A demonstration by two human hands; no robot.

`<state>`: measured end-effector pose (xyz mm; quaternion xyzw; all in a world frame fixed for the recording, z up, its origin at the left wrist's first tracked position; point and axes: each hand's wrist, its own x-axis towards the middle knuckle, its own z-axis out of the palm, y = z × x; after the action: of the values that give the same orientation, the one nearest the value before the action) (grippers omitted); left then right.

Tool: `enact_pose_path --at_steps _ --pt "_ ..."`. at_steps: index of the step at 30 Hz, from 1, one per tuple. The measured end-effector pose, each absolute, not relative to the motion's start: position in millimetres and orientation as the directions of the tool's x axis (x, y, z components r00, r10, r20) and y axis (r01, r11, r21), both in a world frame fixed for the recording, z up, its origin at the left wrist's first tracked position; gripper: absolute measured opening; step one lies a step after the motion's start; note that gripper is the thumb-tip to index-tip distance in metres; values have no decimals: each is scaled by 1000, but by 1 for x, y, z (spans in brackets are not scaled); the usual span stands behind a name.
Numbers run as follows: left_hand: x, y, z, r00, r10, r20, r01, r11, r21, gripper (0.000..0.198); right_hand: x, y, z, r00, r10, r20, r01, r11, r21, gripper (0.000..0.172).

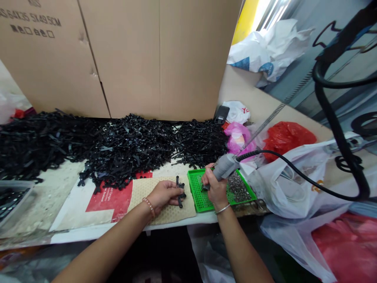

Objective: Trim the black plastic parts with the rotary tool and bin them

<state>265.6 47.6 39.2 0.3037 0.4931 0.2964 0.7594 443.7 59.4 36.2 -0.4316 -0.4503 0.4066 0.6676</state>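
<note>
My left hand (162,196) pinches a few small black parts (180,202) with rounded ends, just above a tan textured mat (141,198). My right hand (217,188) is wrapped round a grey electric screwdriver (225,168), whose lower end points down over a green perforated tray (194,192). Small metal screws (239,186) lie heaped in the tray's right part. The screwdriver's tip is partly hidden by my fingers. From its top run a black cable (282,157) and a coiled spring (278,110).
Piles of black parts (129,141) line the back of the table before a large cardboard box (123,59). A clear bin (17,196) stands at left. Plastic bags, including a red one (287,137), crowd the right. Scissor handles (260,204) lie beside the tray.
</note>
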Motion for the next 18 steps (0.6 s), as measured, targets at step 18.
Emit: enact_pose_path --at_steps 18 --pt "265 47 36 366 766 -529 -187 617 765 36 387 37 87 166 974 155 -456 215 -863 27"
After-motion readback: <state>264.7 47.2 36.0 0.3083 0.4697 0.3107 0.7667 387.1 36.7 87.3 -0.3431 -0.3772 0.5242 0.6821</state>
